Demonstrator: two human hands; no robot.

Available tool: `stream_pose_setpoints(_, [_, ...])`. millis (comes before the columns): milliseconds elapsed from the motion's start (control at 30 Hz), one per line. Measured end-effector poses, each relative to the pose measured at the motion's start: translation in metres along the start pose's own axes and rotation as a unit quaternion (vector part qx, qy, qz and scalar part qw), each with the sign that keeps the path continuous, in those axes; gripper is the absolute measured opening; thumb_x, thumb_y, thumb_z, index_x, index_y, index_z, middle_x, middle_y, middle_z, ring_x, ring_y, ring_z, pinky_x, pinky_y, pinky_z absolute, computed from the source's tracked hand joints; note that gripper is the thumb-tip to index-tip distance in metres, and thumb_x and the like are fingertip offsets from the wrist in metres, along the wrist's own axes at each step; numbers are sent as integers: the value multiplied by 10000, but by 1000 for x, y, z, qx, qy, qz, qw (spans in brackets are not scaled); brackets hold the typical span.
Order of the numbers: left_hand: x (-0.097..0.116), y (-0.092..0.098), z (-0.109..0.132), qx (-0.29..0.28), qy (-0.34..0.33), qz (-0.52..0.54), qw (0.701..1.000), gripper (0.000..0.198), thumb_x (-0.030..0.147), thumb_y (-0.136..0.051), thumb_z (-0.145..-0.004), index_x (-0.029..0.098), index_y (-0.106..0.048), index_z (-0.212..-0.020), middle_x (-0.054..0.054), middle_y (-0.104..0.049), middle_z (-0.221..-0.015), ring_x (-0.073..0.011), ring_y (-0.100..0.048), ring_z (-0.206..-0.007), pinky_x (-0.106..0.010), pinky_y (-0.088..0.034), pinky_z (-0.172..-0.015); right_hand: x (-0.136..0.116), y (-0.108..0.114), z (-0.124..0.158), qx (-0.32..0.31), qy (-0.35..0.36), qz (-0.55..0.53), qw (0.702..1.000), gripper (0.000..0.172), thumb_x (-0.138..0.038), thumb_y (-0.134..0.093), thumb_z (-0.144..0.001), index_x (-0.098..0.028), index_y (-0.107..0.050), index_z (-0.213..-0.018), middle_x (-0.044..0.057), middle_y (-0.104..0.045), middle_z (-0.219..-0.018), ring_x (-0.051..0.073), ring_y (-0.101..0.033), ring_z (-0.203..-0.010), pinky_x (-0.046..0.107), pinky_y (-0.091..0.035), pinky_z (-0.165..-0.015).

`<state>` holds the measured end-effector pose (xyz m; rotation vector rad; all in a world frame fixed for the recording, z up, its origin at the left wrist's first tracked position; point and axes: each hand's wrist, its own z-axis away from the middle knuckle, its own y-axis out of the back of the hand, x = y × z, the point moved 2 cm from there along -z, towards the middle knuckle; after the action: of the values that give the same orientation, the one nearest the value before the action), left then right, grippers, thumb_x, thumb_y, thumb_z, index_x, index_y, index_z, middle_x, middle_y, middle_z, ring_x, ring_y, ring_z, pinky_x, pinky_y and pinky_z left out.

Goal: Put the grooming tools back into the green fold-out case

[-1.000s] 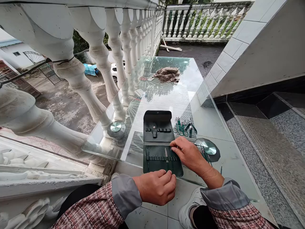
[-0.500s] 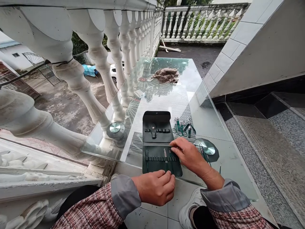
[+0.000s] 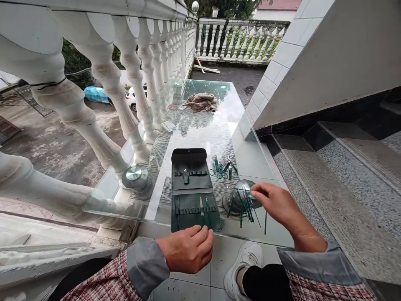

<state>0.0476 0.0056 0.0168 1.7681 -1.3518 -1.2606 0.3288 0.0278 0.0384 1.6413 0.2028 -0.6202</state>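
A dark green manicure case (image 3: 191, 182) lies unfolded on the glass table. A tool with a silver blade (image 3: 201, 203) and a slim green tweezer-like tool (image 3: 207, 202) sit in its lower loops, with another thin tool (image 3: 178, 205) at the left. My left hand (image 3: 189, 249) is closed at the case's near edge, its fingertips pinching there; the thumb is hidden. To the right, my right hand (image 3: 280, 205) pinches the end of a thin dark tool above a loose pile of slender green-handled tools (image 3: 246, 205).
Nail clippers and scissors (image 3: 223, 166) lie right of the case. A crumpled brown cloth (image 3: 201, 102) and a small card (image 3: 168, 126) are farther back on the glass table (image 3: 250, 152). A white balustrade (image 3: 103, 75) runs along the left; stone steps (image 3: 316, 167) rise at right.
My right hand has moved from the case's right edge over to the pile of slim tools. The left hand stays at the case's near edge. The view has swung right.
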Motion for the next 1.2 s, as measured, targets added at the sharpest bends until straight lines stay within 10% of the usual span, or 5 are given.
stream_pose_setpoints(1200, [-1, -1, -1, -6, -9, 5, 1000, 221, 227, -492, -873, 102, -662, -939, -130, -635, -1024, -205, -615, -871, -321, -520, -725, -16, -25, 11, -95, -38, 126, 987, 154, -243, -468, -723, -221, -578, -617, 2, -604, -659, 128, -500, -573, 235, -258, -502])
